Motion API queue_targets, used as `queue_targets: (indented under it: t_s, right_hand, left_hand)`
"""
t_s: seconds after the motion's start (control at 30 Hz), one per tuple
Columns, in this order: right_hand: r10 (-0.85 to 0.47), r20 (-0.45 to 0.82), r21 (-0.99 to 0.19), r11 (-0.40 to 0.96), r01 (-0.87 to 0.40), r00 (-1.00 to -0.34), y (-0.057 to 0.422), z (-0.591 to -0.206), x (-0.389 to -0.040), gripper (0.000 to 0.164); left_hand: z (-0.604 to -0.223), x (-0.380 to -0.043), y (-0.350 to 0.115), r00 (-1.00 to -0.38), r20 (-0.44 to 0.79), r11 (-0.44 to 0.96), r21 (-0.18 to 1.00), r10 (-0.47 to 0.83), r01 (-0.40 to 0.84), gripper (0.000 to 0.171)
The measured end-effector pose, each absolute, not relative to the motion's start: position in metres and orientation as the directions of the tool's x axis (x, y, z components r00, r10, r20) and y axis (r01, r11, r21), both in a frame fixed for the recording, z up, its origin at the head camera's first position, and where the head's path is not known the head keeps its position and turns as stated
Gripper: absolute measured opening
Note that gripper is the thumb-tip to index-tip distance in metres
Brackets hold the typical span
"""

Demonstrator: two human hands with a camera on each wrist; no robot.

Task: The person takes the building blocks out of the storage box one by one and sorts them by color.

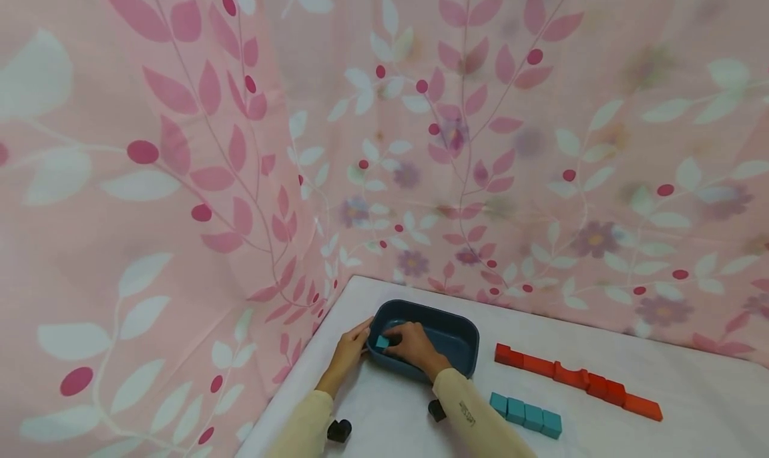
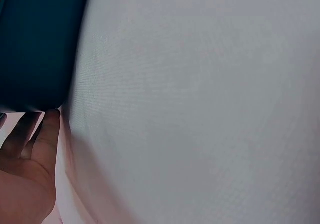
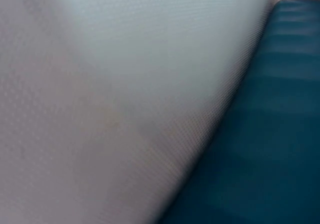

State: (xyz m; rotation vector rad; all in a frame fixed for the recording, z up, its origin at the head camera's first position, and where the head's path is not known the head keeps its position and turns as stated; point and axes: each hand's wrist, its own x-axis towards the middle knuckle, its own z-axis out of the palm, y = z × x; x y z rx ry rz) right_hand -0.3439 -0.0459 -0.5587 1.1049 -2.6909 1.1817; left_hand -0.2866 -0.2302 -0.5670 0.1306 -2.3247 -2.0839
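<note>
A dark blue-green plastic bin (image 1: 459,321) stands on the white-covered table. My right hand (image 1: 414,344) reaches over its near side and pinches a small turquoise block (image 1: 382,342) inside the left end. My left hand (image 1: 348,352) rests against the bin's left end, fingers mostly straight. In the left wrist view, the fingertips of the left hand (image 2: 32,159) meet the end wall of the bin (image 2: 37,48). The bin's long side (image 3: 265,134) fills the right of the right wrist view, where the right hand itself is hidden.
Right of the bin lies a row of turquoise blocks (image 1: 525,414). Beyond it runs a longer slanting row of red blocks (image 1: 577,380), one with a curved notch. Pink floral curtains (image 1: 510,177) enclose the table (image 1: 601,338) at the back and left.
</note>
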Motion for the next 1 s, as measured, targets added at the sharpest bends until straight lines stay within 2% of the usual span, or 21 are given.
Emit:
queue_targets:
  t_s: [0.5,0.7,1.0]
  right_hand:
    - [-0.59,0.288,-0.71,0.397,-0.582,-0.754,-0.028,-0.543,-0.339,0.036]
    - [-0.569,0.253,-0.758,0.386,-0.526,-0.782,-0.001,-0.531,-0.339,0.034]
    - [-0.549,0.276,-0.711,0.435,-0.552,-0.789,0.048,-0.506,-0.33,0.037]
  left_hand:
    - [-0.572,-0.289,-0.232,-0.998,-0.003,0.09,0.996,-0.06,-0.009,0.042]
    - [-0.57,-0.288,-0.231,-1.0,0.002,0.084,0.996,-0.03,-0.001,0.043]
    - [-0.566,-0.287,-0.234,-1.0,0.002,0.076,0.997,-0.024,0.0,0.045]
